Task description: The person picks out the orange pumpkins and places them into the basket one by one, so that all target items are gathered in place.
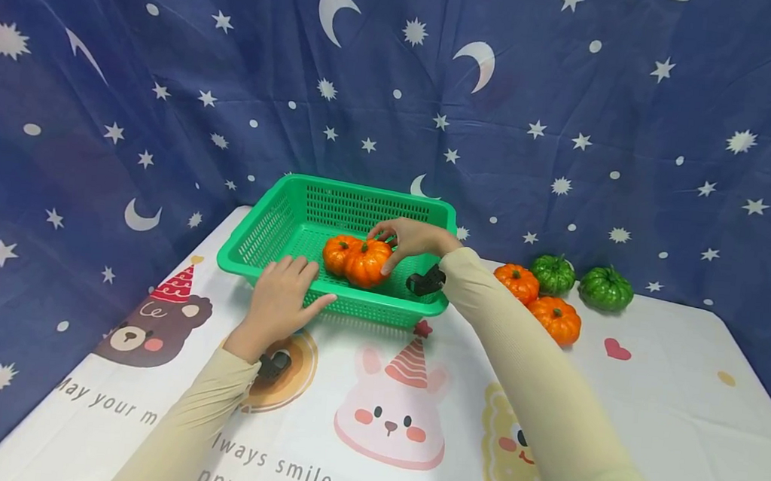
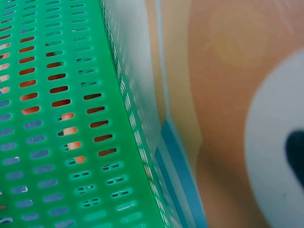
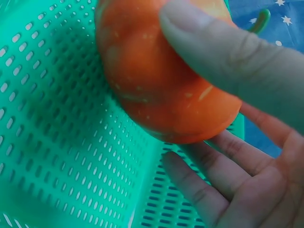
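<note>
A green plastic basket with slotted walls stands on the table. Inside it, two orange pumpkins lie side by side: the left pumpkin and the right pumpkin. My right hand reaches over the basket's right side and grips the right pumpkin; in the right wrist view the thumb lies across its skin and the fingers curl beneath. At the near rim, my left hand holds the basket, fingers over the edge and thumb outside. Only the slotted wall shows in the left wrist view, with orange behind it.
Right of the basket sit two more orange pumpkins, one behind and one nearer. Beside them are two green pumpkins, one left and one right. A blue star-and-moon curtain hangs behind the printed white tablecloth.
</note>
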Demonstrator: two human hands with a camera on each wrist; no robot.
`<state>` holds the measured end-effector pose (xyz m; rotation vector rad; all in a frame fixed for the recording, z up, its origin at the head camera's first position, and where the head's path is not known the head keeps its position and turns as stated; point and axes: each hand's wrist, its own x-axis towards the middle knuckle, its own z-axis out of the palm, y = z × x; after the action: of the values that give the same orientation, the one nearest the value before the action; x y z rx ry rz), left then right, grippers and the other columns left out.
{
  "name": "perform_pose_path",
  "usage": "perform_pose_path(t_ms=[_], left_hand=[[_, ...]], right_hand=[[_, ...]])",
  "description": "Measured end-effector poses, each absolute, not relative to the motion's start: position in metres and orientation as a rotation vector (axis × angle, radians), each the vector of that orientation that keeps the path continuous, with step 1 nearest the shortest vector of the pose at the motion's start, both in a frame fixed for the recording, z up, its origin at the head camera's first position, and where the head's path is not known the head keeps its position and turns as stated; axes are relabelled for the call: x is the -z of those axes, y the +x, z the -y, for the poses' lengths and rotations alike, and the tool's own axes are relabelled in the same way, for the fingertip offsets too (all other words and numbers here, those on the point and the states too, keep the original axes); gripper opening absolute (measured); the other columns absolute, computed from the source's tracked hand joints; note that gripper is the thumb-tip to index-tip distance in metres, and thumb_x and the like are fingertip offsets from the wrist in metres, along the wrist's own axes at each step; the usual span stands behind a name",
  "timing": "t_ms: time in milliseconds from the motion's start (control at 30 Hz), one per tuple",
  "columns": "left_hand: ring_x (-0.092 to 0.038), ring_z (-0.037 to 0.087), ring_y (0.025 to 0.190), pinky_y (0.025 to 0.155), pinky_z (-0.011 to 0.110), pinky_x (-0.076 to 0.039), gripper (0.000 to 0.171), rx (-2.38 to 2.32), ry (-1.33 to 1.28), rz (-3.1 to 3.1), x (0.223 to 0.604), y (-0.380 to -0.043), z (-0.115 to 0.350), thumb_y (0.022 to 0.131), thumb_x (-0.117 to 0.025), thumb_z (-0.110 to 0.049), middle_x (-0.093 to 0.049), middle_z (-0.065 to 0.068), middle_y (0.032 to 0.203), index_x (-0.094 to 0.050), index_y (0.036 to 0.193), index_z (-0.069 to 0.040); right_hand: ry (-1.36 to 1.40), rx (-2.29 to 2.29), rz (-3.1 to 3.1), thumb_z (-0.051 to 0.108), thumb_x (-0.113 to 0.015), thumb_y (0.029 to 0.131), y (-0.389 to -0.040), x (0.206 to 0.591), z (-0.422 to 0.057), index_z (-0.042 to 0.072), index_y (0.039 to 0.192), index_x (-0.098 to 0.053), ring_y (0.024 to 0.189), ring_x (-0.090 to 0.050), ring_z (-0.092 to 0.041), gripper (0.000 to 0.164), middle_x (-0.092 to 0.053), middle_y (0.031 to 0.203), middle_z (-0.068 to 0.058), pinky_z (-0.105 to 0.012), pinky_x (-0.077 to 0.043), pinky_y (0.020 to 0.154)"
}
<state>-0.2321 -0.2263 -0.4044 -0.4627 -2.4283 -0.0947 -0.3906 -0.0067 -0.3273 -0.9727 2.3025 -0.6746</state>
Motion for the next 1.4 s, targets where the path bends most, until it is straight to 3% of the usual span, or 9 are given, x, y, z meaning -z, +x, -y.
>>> perform_pose_path(t_ms=[200,533,800,1400], left_hand=[[-0.048,0.027,0.074,0.063,0.036,-0.036,0.050,0.089,-0.463,2.440,0.404,-0.232,0.227,0.083,-0.052,-0.056,-0.052,0.009,0.082,-0.051,0.091,-0.006],[-0.048,0.027,0.074,0.064,0.036,-0.036,0.052,0.093,-0.465,2.436,0.403,-0.233,0.227,0.085,-0.048,-0.058,-0.052,0.009,0.081,-0.051,0.091,-0.006],[-0.049,0.027,0.075,0.065,0.037,-0.037,0.077,0.090,-0.453,2.439,0.403,-0.233,0.226,0.089,-0.012,-0.071,-0.053,0.009,0.083,-0.052,0.091,-0.006],[-0.048,0.028,0.075,0.065,0.038,-0.038,0.079,0.079,-0.448,2.449,0.402,-0.232,0.225,0.089,-0.010,-0.071,-0.052,0.010,0.082,-0.052,0.090,-0.005]], right_hand=[[-0.965,0.684,-2.304,0.011,-0.080,0.073,-0.393,0.333,0.012,0.013,0.130,-0.050,0.133,-0.039,-0.032,0.065,-0.041,0.144,-0.014,-0.043,-0.040,0.104],[-0.984,0.651,-2.329,0.011,-0.079,0.074,-0.395,0.338,0.023,0.013,0.132,-0.049,0.134,-0.039,-0.030,0.066,-0.040,0.145,-0.014,-0.043,-0.040,0.105],[-1.007,0.648,-2.364,0.011,-0.079,0.074,-0.397,0.343,0.033,0.012,0.133,-0.048,0.133,-0.040,-0.030,0.067,-0.041,0.144,-0.014,-0.043,-0.040,0.104],[-1.014,0.669,-2.275,0.004,-0.078,0.073,-0.393,0.348,0.048,0.014,0.135,-0.048,0.136,-0.036,-0.025,0.069,-0.040,0.146,-0.009,-0.039,-0.036,0.108]])
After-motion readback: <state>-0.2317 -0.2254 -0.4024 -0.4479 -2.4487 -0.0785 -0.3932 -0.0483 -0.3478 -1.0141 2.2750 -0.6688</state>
